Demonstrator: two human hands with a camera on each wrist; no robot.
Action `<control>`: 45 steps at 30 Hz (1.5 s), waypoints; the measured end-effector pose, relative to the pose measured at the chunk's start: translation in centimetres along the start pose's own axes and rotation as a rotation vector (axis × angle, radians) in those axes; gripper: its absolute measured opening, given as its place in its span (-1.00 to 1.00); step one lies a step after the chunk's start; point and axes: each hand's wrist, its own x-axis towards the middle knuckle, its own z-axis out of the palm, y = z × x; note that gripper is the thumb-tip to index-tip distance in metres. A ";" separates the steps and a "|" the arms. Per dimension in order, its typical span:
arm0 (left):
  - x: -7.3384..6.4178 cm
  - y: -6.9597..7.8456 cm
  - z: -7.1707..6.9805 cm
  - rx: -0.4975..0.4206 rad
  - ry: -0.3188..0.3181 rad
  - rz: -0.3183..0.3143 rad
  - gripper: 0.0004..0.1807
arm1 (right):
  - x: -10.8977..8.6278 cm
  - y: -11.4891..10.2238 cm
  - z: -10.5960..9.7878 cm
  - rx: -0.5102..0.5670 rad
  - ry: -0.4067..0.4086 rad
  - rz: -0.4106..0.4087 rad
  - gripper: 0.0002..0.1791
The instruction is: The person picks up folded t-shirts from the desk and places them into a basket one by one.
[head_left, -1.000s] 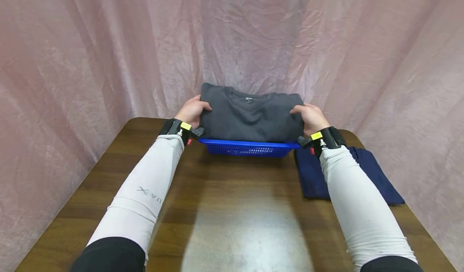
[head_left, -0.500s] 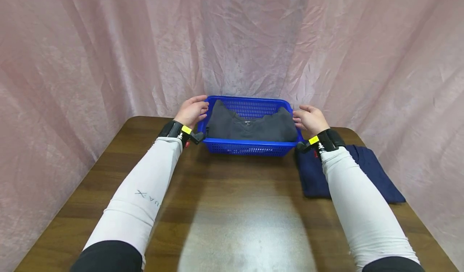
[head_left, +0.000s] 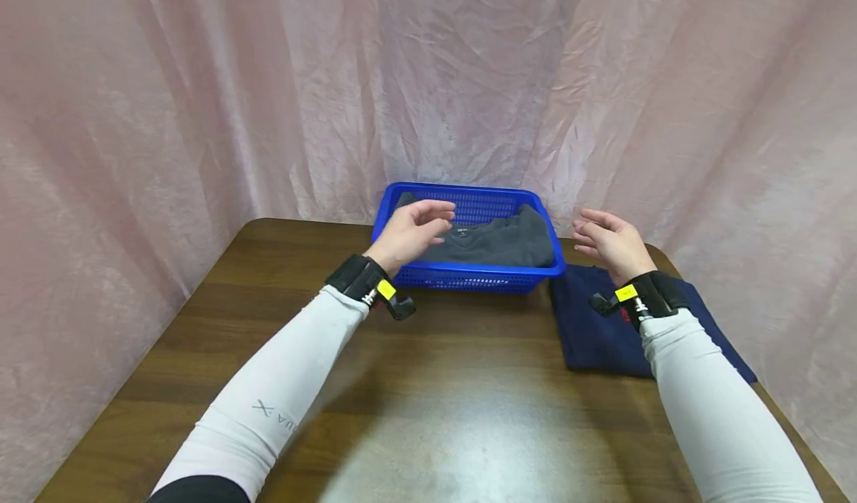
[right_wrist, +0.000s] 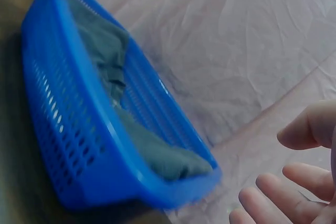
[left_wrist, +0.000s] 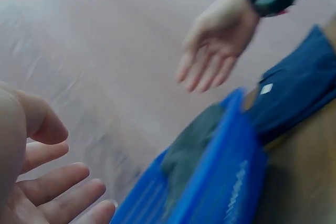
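- Your left hand (head_left: 411,229) hangs above the near left corner of the blue basket (head_left: 469,274), fingers loosely spread and gripping nothing. The left wrist view shows the same: an open palm (left_wrist: 47,192) with air between the fingers.
- The basket sits at the far middle of the wooden table (head_left: 442,406), up against the pink curtain (head_left: 201,79). Its long axis runs left to right across you.
- The folded grey sweatshirt (head_left: 498,240) lies inside the basket, collar toward you, spread along the basket's length. The right wrist view shows it (right_wrist: 110,61) sitting below the rim and filling the floor from wall to wall.
- Neither hand touches the sweatshirt or the basket rim.
- Your right hand (head_left: 609,241) is just off the basket's right end, palm turned inward, fingers relaxed and empty. It hovers over the far edge of the folded navy garment (head_left: 602,332).
- That navy garment lies flat on the table just to the right of the basket, its long side running away from you, partly under your right forearm.
- Of the two hands, the right is clearly the nearer to the navy garment, directly above it. The left would have to cross the whole basket to get there.
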 end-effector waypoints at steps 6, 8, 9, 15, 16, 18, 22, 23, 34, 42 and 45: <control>-1.9 1.0 4.9 0.200 -0.151 0.143 -0.61 | -0.7 1.5 -1.5 -0.081 0.032 -0.014 -0.31; -2.3 0.9 6.3 0.228 -0.198 0.167 -0.60 | -0.8 2.2 -1.8 -0.117 0.040 -0.007 -0.30; -2.5 0.8 7.0 0.241 -0.218 0.172 -0.59 | -0.8 2.5 -2.0 -0.126 0.043 -0.001 -0.30; -3.2 -0.5 10.8 0.291 -0.302 0.175 -0.57 | -0.9 4.6 -3.4 -0.202 0.050 0.012 -0.28; -3.3 -0.8 11.4 0.311 -0.313 0.180 -0.57 | -1.0 4.9 -3.6 -0.227 0.050 0.005 -0.28; -3.5 -1.4 12.5 0.386 -0.332 0.193 -0.57 | -1.0 5.6 -4.3 -0.298 0.057 -0.013 -0.28; -3.9 -2.8 15.0 0.554 -0.385 0.215 -0.55 | -1.2 7.2 -6.1 -0.512 0.105 -0.025 -0.31; -4.0 -3.2 15.7 0.588 -0.401 0.219 -0.54 | -1.3 7.6 -6.5 -0.567 0.116 -0.018 -0.32; -5.7 -5.5 20.4 0.698 -0.563 0.146 -0.39 | -2.3 12.2 -11.1 -0.899 0.109 0.135 -0.33; -5.8 -5.7 21.5 0.778 -0.627 0.099 -0.41 | -2.2 13.1 -11.4 -0.937 0.057 0.193 -0.32; -5.9 -5.6 21.6 0.809 -0.633 0.074 -0.42 | -2.3 13.1 -11.4 -0.946 0.035 0.203 -0.32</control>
